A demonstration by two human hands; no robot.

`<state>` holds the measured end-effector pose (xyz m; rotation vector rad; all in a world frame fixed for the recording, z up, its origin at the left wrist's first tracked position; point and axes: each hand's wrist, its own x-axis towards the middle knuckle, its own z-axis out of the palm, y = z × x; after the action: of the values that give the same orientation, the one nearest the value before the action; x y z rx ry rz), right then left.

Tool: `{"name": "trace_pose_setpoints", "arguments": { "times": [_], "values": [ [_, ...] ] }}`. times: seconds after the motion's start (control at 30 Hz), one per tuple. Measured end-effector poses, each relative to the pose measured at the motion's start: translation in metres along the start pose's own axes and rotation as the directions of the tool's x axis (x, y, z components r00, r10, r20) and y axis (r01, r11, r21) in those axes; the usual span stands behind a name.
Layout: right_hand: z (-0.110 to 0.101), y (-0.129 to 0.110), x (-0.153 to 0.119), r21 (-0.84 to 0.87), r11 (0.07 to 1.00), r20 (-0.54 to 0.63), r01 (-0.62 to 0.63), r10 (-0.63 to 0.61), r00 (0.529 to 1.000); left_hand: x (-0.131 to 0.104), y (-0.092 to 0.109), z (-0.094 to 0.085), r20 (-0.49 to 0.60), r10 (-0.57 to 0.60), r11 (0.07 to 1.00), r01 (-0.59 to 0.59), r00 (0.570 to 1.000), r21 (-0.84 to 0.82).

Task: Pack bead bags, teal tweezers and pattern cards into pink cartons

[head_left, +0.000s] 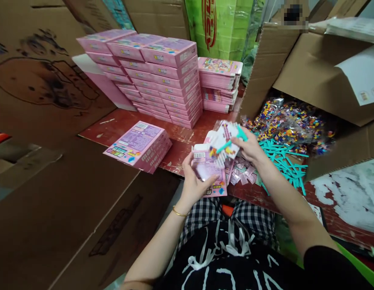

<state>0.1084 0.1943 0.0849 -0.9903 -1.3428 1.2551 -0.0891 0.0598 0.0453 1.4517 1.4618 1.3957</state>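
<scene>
The pink box (215, 183) is in the left hand (194, 179), in front of and to the right of the tall stack (164, 86) of pink boxes, the landmark here. From largest to smallest, a big brown carton (38, 100) with dark drawings on its side stands left of the tall stack. An open carton (277, 56) stands to its right, with white sheets over its far side. The red table (99, 131), its paint chipped, lies under the tall stack and reaches out in front of it. A bright green package (226, 24) with red printing stands behind the stack and to its right.

Clear bags of colorful pieces (292, 121) are heaped to the right of the stack, within the open carton. A low stack (138, 145) of pink boxes sits in front of the tall stack, toward the left, and a pile of flat boxes (220, 86) is just beside it on the right. Farther right and nearer the person is a loose heap of turquoise sticks (280, 161).

The left hand grasps the pink box by its edges, thumb across the printed face. The right hand (250, 147), also right of the stack and nearer the person, grips a turquoise stick (232, 143) together with white printed cards (221, 139), close above the pink box. Small shiny packets (243, 171) lie beyond the box, to the stack's right. A thin gold bracelet (180, 211) circles the left wrist.
</scene>
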Motion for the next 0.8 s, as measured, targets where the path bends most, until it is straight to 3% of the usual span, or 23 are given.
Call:
{"name": "trace_pose_setpoints", "arguments": {
  "times": [0.07, 0.13, 0.23, 0.33, 0.4, 0.47, 0.57, 0.67, 0.73, 0.8],
  "values": [
    [0.012, 0.019, 0.048, 0.099, 0.995, -0.087, -0.006, 0.014, 0.996, 0.000, -0.024, -0.008, -0.079, 0.039, 0.976, -0.022, 0.996, 0.217],
    [0.021, 0.040, 0.078, 0.157, 0.983, -0.077, -0.093, 0.107, 0.991, -0.004, -0.045, -0.010, -0.063, 0.010, 0.954, 0.009, 0.998, 0.298],
    [0.030, 0.064, 0.087, 0.133, 0.944, 0.173, -0.301, 0.277, 0.945, -0.010, -0.062, -0.006, -0.046, -0.021, 0.959, 0.033, 0.999, 0.281],
    [0.034, 0.068, 0.072, -0.056, 0.938, 0.438, -0.342, 0.331, 0.836, -0.010, -0.064, -0.003, -0.057, -0.048, 0.964, 0.061, 0.997, 0.260],
    [0.035, 0.056, 0.057, -0.165, 0.958, 0.506, -0.235, 0.287, 0.813, -0.010, -0.057, -0.005, -0.066, -0.075, 0.962, 0.089, 0.995, 0.259],
    [0.036, 0.032, 0.038, -0.229, 0.972, 0.564, -0.049, 0.173, 0.807, -0.012, -0.043, -0.010, -0.075, -0.101, 0.967, 0.115, 0.992, 0.228],
    [0.037, -0.011, -0.004, -0.242, 0.940, 0.650, 0.242, -0.027, 0.759, -0.026, -0.015, -0.019, -0.046, -0.141, 0.989, 0.143, 0.989, 0.043],
    [0.033, -0.040, -0.054, -0.242, 0.900, 0.618, 0.362, -0.145, 0.772, -0.049, 0.012, -0.022, 0.004, -0.218, 0.958, 0.215, 0.976, -0.188],
    [0.027, -0.044, -0.082, -0.266, 0.869, 0.563, 0.417, -0.211, 0.799, -0.065, 0.022, -0.018, 0.034, -0.262, 0.930, 0.261, 0.965, -0.259],
    [0.018, -0.040, -0.103, -0.324, 0.809, 0.564, 0.490, -0.250, 0.787, -0.078, 0.025, -0.011, 0.072, -0.268, 0.922, 0.277, 0.961, -0.270]
  ]
}}
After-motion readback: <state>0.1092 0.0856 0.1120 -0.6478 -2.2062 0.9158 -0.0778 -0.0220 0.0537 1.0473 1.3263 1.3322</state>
